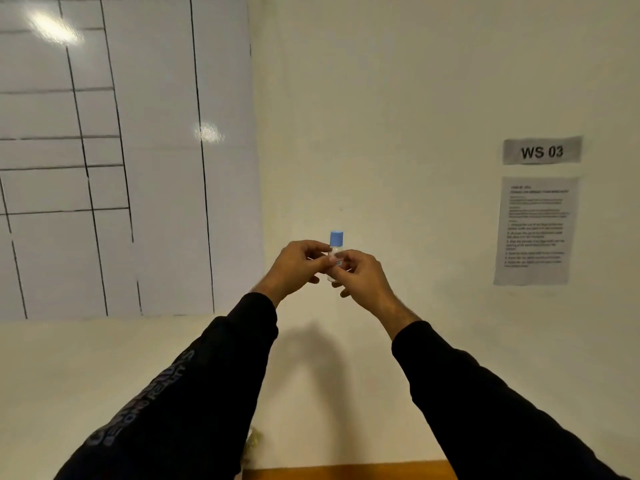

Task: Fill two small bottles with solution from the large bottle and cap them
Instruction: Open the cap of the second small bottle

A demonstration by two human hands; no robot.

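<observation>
A small clear bottle [335,252] with a blue cap [336,238] is held upright in the air in front of the wall, with the cap on it. My left hand [294,266] pinches its body from the left. From the right, my right hand [362,273] grips the same body with fingertips over the label. The lower part of the bottle is hidden by my fingers. The large bottle and the second small bottle are out of view.
A whiteboard [121,150] with black grid lines covers the wall at left. A "WS 03" sign [542,151] and a printed instruction sheet [535,230] hang on the cream wall at right. A strip of wooden table edge [346,472] shows at the bottom.
</observation>
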